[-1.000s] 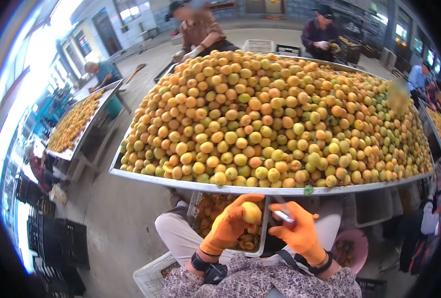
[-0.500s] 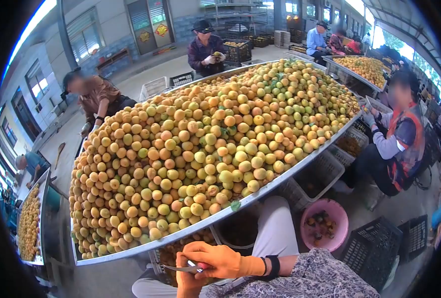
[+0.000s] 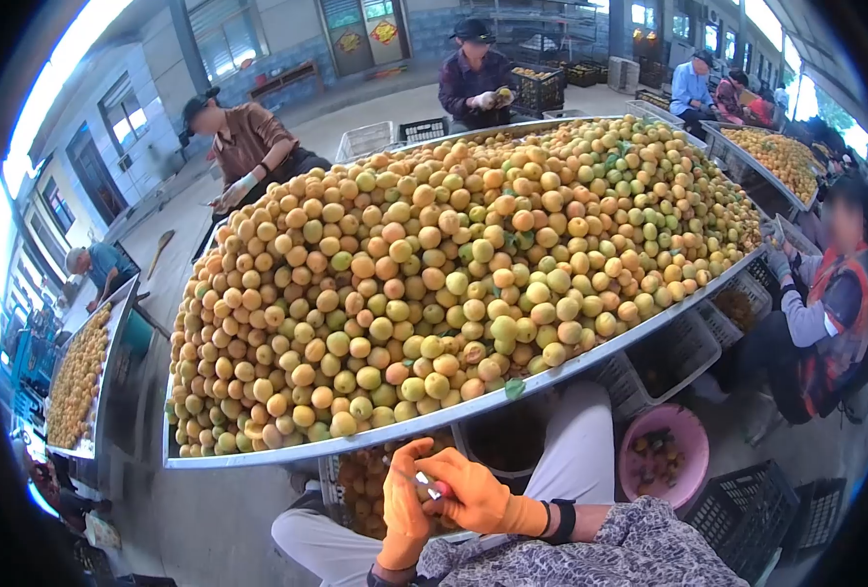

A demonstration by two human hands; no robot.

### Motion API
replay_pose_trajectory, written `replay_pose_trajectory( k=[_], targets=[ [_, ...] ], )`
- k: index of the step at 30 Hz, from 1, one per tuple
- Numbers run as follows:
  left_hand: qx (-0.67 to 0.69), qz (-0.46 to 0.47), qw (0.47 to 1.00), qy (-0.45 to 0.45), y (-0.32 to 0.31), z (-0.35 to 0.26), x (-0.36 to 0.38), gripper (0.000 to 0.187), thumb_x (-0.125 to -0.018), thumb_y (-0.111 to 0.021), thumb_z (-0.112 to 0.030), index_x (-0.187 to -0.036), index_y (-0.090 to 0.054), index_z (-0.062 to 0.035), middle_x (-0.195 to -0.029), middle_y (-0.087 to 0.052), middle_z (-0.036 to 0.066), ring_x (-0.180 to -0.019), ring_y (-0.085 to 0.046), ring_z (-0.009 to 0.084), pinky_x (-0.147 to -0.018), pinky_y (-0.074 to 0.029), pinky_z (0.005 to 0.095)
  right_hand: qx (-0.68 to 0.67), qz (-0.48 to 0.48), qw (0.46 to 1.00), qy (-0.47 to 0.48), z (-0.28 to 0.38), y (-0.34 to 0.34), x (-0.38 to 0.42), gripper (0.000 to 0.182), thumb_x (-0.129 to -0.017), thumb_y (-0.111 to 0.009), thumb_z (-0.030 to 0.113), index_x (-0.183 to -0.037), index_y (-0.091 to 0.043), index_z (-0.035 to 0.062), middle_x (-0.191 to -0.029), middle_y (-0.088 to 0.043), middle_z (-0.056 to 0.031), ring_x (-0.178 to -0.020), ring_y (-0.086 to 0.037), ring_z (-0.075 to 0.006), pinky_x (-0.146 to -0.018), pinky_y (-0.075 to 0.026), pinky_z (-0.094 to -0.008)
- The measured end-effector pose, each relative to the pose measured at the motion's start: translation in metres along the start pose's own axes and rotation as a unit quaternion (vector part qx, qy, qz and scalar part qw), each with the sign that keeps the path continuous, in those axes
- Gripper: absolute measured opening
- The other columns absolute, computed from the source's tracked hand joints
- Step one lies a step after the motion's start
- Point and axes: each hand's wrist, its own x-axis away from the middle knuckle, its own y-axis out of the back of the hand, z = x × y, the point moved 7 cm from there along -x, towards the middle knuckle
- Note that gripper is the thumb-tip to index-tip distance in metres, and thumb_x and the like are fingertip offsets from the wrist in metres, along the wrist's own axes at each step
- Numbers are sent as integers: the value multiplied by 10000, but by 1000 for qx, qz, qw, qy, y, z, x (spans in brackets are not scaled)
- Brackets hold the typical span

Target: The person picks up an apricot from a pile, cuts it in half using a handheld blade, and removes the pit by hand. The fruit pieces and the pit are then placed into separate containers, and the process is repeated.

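Fruit [image 3: 453,264] heaped on metal table [image 3: 287,452] looms above both gloved hands [image 3: 444,499].

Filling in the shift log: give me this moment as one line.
left hand: holding fruit, hidden | right hand: gripping small knife | ahead: tray heaped with apricots | pink basin right

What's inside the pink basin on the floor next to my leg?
The pink basin holds a small pile of dark and orange fruit scraps. Its near rim hides part of the bottom.
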Motion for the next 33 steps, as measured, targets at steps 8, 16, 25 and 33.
replay_pose_trajectory(
  k=[8, 16, 25, 33],
  targets=[
    [-15, -84, 994, -70, 7, 1, 2, 485, -960, -427, -360, -1131, -534, 80, -1172, -565, 209, -1047, -579, 326, -887, -463, 384, -62, -56, 993, -78, -2, -6, 0, 499, -827, -736, 262, -1239, -549, 50, -992, -542, -132, -786, -564, -295, -697, -475, -366],
    [92, -116, 989, -14, 11, 21, 5, 394, -1038, -330, -269, -1247, -506, 14, -999, -646, 119, -847, -617, 156, -770, -501, 276, -121, -106, 978, -132, -17, -21, 5, 447, -784, -749, 182, -1183, -598, 47, -947, -550, -124, -815, -567, -296, -727, -469, -358],
    [-46, -147, 980, -123, 15, 38, 6, 365, -1037, -360, -238, -1231, -500, 38, -915, -661, 119, -775, -596, 141, -728, -500, 256, -249, -125, 922, -268, -49, -35, 5, 277, -914, -677, 247, -1060, -576, 34, -804, -625, -35, -678, -562, -102, -600, -469, -263],
    [-21, -126, 990, -57, 35, 26, 2, 356, -1011, -390, -366, -1026, -519, -35, -793, -556, 71, -681, -538, 130, -614, -456, 289, -629, -18, 714, -308, -48, -32, -6, 535, -964, -568, 364, -1299, -480, -43, -1111, -633, -130, -668, -564, -117, -424, -369, -216]
  ],
)
